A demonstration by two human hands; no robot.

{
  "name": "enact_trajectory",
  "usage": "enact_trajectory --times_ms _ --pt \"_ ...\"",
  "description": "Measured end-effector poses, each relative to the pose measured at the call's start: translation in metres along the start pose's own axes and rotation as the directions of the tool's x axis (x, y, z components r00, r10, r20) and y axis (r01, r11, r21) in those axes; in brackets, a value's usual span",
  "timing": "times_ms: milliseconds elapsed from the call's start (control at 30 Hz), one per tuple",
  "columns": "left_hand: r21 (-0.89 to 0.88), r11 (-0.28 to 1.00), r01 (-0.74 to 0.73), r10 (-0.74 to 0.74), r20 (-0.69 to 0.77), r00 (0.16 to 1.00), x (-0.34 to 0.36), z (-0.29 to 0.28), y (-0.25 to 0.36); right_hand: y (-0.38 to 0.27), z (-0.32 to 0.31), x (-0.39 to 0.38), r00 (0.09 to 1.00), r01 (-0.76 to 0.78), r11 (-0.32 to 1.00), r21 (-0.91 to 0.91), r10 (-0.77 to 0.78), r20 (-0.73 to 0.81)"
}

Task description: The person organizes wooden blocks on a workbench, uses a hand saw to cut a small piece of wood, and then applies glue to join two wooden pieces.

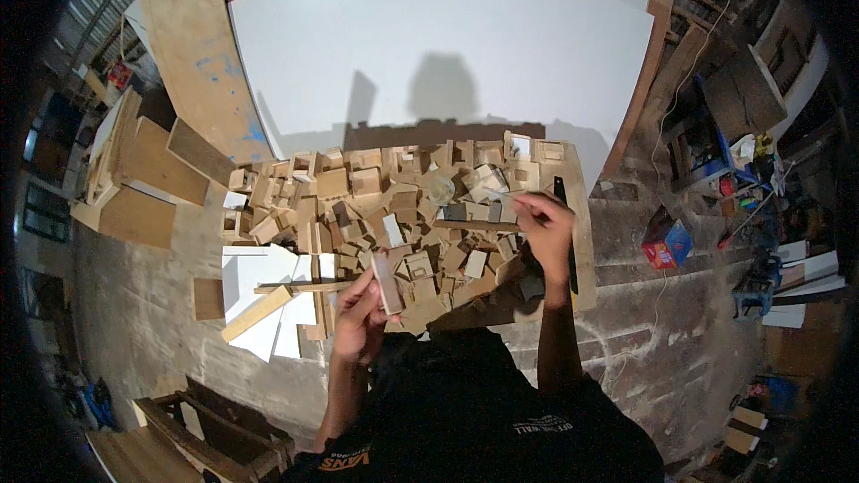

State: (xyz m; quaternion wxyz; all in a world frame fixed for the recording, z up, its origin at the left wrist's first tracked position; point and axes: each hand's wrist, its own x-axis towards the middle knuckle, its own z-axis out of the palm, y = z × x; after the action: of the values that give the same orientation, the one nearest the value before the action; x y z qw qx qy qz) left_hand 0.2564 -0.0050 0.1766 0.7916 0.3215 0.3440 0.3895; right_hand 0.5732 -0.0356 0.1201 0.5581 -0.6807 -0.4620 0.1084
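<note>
The small wood block (387, 283) sits in your left hand (361, 313), a pale flat offcut pinched between thumb and fingers at the near edge of the pile. Its long axis runs up and away from you, tilted slightly left, with the upper end free above your fingers. That puts it right at your left hand and well apart from your right hand (544, 231), which is further out and off to the right, so the left is clearly the nearer of the 2.

Your right hand is closed around something thin, fingers curled at the end of a long narrow wooden strip (479, 225) that lies crosswise over the pile. I cannot tell whether it grips the strip itself or only touches it. The 2 hands are apart, with a stretch of scrap between them.

Beyond both hands spreads the heap of wood offcuts (358, 192), blocks and small box shapes tumbled together on a board. A dark flat ruler-like bar (565, 233) lies along the right side of the heap, just beside your right wrist. White panel pieces (259, 273) lie at the left near edge. Further out, a large white sheet (447, 36) fills the space behind the pile.
</note>
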Motion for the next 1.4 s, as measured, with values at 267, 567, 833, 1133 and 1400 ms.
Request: enact_trajectory --times_ms 267,567,833,1133,1400 --pt "0.004 0.999 -0.038 0.038 -0.119 0.992 -0.004 -0.028 -0.002 0.121 0.108 0.051 0.922 0.104 0.945 -0.310 0.025 0.387" --pt "-0.055 0.998 -0.024 0.006 -0.298 0.954 -0.007 -0.049 -0.005 0.194 0.184 0.059 0.815 0.390 0.849 -0.356 -0.139 0.562" --pt "-0.079 0.996 -0.044 0.017 -0.306 0.952 -0.001 -0.057 -0.006 0.165 0.187 0.065 0.712 0.355 0.774 -0.524 0.139 0.688" --pt "-0.068 0.996 -0.056 0.036 -0.256 0.966 0.008 -0.053 0.001 0.154 0.182 0.065 0.801 0.133 0.794 -0.593 0.266 0.537" --pt "0.039 0.999 -0.020 0.026 -0.154 0.988 0.019 -0.037 0.013 0.059 0.101 0.067 0.955 -0.131 0.991 0.015 0.122 0.269"
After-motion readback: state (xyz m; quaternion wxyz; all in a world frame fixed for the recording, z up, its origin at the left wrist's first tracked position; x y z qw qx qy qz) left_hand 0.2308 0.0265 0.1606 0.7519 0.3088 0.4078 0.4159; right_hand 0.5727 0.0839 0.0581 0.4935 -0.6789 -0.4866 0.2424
